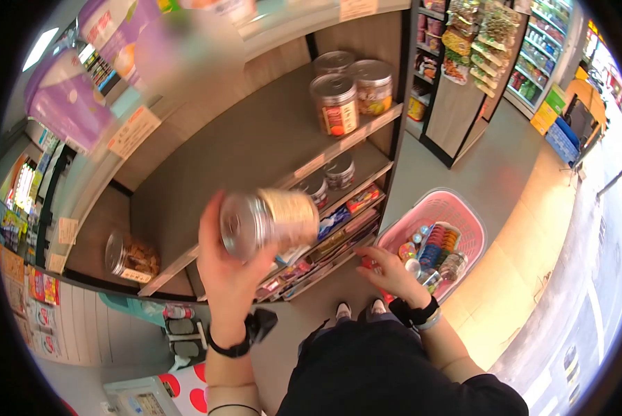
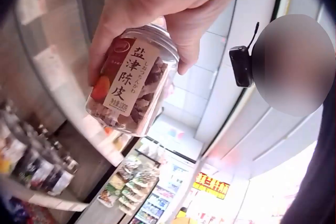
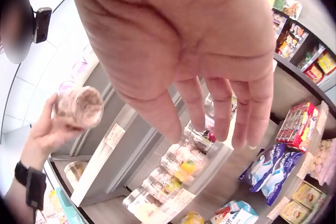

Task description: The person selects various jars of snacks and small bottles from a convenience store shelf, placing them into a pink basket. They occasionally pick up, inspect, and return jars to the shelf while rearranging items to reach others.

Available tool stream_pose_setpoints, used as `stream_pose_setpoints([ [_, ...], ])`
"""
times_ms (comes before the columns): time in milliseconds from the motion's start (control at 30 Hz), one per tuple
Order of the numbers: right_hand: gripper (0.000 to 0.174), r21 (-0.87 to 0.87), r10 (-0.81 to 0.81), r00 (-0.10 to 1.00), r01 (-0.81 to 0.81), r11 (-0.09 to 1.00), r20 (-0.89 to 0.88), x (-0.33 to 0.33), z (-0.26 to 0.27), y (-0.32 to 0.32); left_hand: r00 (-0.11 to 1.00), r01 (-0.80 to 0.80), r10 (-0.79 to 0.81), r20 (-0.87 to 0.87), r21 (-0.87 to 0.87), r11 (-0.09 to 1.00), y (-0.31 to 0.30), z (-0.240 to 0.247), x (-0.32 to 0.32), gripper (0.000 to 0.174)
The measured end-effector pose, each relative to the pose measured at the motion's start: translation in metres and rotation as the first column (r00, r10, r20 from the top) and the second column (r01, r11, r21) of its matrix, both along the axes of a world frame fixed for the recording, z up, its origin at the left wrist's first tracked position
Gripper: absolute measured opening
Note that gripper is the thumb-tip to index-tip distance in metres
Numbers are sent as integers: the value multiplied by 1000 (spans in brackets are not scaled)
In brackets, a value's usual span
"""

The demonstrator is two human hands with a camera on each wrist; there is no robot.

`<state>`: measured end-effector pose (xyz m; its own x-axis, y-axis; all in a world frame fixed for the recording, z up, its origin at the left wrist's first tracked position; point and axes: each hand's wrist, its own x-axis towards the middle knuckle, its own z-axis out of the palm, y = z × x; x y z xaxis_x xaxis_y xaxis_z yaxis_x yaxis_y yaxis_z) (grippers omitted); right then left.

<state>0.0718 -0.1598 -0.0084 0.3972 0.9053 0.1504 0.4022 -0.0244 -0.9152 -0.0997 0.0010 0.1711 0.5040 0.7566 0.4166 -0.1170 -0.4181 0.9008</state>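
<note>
My left hand (image 1: 229, 277) grips a clear plastic jar (image 1: 287, 216) of dried tangerine peel near its silver lid, tilted sideways before the upper shelf. The left wrist view shows the jar's red and cream label (image 2: 126, 77) with dark pieces inside, the fingers on one side and the thumb on the other. My right hand (image 1: 398, 276) is empty, near the rim of a pink basket (image 1: 474, 225) on the floor. From the right wrist view, its fingers (image 3: 218, 108) hang loosely bent in front of the shelves.
Several lidded jars (image 1: 337, 104) stand at the right end of the upper shelf (image 1: 235, 132); one jar (image 1: 132, 258) lies at its left end. Purple tubs (image 1: 65, 100) sit above. Lower shelves carry jars and packets (image 3: 275, 169). Packed goods (image 1: 436, 253) fill part of the basket.
</note>
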Motion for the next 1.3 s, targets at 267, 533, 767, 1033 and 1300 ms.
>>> stream_pose_setpoints([
  [267,39,-32,-167,984,165,986,-61,15,-17,-48,941,31,67,-330,283,959,101,43,96,69],
  [533,38,-29,-233,971,232,972,-61,24,-14,-64,757,101,-64,-650,21,995,162,31,158,80],
  [767,39,-46,-223,972,220,974,-70,25,-17,-65,709,161,-186,-681,-100,982,161,45,185,84],
  [1033,38,-61,-207,976,203,977,-68,23,-21,-58,935,249,-292,-200,-217,944,155,37,153,68],
  [1300,36,-107,-207,971,194,975,-119,20,-14,-50,368,693,-460,-808,-92,715,35,4,11,55],
])
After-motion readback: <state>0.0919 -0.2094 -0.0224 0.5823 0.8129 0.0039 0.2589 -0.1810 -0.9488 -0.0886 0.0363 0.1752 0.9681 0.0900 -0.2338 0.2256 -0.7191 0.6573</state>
